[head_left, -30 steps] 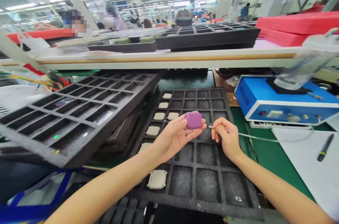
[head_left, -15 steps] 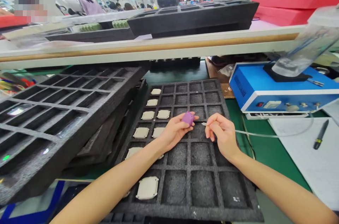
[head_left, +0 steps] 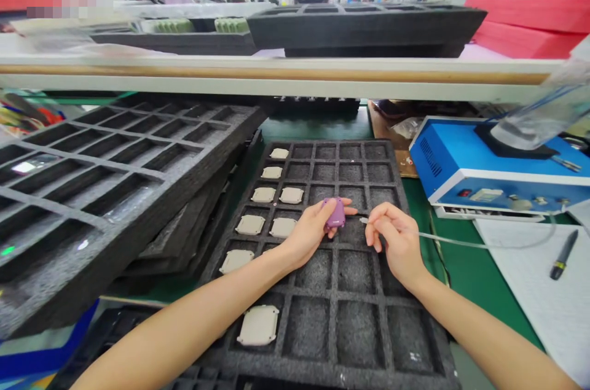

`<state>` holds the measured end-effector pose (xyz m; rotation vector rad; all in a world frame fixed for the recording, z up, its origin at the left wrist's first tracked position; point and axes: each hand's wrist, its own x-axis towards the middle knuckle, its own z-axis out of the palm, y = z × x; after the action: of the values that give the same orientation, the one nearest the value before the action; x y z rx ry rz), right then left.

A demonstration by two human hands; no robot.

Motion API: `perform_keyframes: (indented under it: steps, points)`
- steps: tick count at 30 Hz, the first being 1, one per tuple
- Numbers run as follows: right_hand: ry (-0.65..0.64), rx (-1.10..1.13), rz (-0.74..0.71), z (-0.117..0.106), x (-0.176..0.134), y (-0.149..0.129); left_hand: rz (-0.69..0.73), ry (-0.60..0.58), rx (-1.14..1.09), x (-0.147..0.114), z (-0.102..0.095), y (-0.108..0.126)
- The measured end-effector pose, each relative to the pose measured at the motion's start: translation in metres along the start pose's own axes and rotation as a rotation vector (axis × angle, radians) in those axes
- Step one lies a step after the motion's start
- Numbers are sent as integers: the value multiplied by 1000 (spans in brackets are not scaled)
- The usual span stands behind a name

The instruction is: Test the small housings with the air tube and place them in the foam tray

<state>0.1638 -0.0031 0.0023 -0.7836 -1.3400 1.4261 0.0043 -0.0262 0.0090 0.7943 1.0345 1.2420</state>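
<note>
My left hand [head_left: 313,227] is closed round a small purple square casing [head_left: 335,213] with rounded corners, its flat face towards me. Just to the right, my right hand [head_left: 391,236] pinches the end of a thin clear tube [head_left: 454,241]. A pale nozzle tip [head_left: 364,220] pokes out of those fingers towards the casing, with a small gap between. Both hands hover over a black foam tray [head_left: 354,328] divided into square pockets. Several cream square covers, such as this cover [head_left: 258,325], lie in its left columns; my left forearm hides part of them.
A blue box unit [head_left: 461,150] with a clear cylinder on top stands at right; the tube runs towards its front. Below it are paper sheets [head_left: 507,273] and a black pen [head_left: 564,255]. Stacked foam trays [head_left: 138,193] rise at left. A shelf [head_left: 230,84] crosses behind.
My left hand has tilted the purple casing, so more of its flat face shows. The right hand keeps its pinch on the tube. My view has shifted slightly.
</note>
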Motion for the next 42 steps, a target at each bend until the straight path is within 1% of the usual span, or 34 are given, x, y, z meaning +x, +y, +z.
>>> perform_keyframes:
  steps: [3,5,7,10,12,16,21,26,30,32,36,42]
  points:
    - [-12,4,-3,1,0,0,-46,-34,-92,-1,-1,0]
    - [-15,2,-9,1,1,0,-86,-46,-112,-1,-2,0]
    - [-15,-1,-13,1,1,0,-62,-41,-72,-2,-2,1]
    - [-15,-1,-8,1,1,0,13,-2,67,-2,-1,2]
    - [-14,-2,-2,1,1,1,21,22,108,-3,-1,2]
    - [-16,-8,1,1,0,0,-9,12,30,-4,-3,2]
    - [-22,-10,7,2,0,0,-52,-7,27,-5,0,4]
    - [-23,-12,0,1,1,1,-107,-78,-66,-6,1,6]
    - [-31,-10,-16,0,1,1,-153,-186,-278,-5,-4,5]
    - [-32,-13,-21,0,0,2,-176,-218,-360,-4,-6,5]
    - [-26,-14,-27,-1,0,2,-188,-222,-411,-5,-5,6]
    - [-17,7,-26,0,-1,0,-127,-200,-386,-8,-2,3]
